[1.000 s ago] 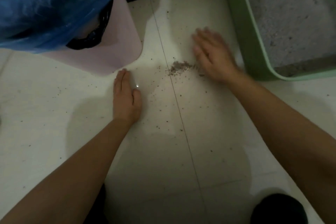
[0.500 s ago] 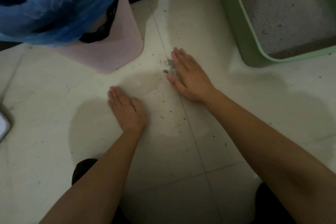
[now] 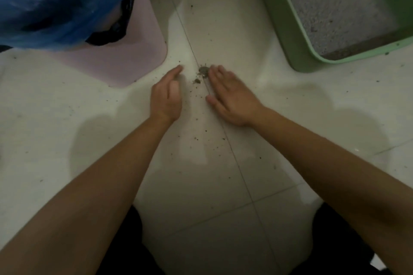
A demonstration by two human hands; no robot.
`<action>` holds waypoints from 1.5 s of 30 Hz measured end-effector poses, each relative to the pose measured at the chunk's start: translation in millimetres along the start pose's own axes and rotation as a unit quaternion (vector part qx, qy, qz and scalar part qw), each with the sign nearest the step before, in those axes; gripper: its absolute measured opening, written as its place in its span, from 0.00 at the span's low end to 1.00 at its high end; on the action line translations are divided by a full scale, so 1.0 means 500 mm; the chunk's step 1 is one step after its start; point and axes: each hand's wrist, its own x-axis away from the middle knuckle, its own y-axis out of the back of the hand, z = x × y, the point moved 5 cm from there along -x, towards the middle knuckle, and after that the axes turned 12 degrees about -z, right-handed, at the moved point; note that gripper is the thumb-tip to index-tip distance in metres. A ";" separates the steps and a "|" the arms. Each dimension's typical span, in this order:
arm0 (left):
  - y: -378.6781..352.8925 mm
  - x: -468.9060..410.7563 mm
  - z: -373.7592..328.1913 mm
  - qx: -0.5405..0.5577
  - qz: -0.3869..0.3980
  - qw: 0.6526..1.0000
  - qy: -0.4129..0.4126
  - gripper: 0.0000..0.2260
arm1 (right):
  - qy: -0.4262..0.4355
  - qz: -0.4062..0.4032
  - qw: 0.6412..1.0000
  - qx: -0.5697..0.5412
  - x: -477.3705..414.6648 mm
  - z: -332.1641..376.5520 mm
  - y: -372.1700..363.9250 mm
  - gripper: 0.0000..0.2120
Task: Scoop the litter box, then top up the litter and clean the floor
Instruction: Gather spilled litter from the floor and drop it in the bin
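Note:
A small grey pile of spilled litter [image 3: 203,71] lies on the white tiled floor [image 3: 223,185], between my two hands. My left hand [image 3: 166,94] stands on its edge just left of the pile, fingers straight and together. My right hand [image 3: 230,94] lies palm down on the floor, fingers straight, its fingertips touching the pile's right side. Loose grains are scattered on the tiles below the hands. The green litter box [image 3: 281,29], holding pale grey litter, sits at the upper right.
A pink waste bin [image 3: 134,58] lined with a blue plastic bag [image 3: 55,0] stands at the upper left, close to my left hand. My dark-clothed knees [image 3: 125,248] show at the bottom. A dark strip runs along the far edge of the floor.
My left hand has moved up and right, turning onto its edge beside the pile. My right hand has swept the litter left into a tighter heap.

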 end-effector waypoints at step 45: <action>0.070 0.004 0.062 -0.049 -0.138 0.989 -0.002 0.21 | 0.141 0.003 0.986 0.094 0.030 0.039 -0.020 0.35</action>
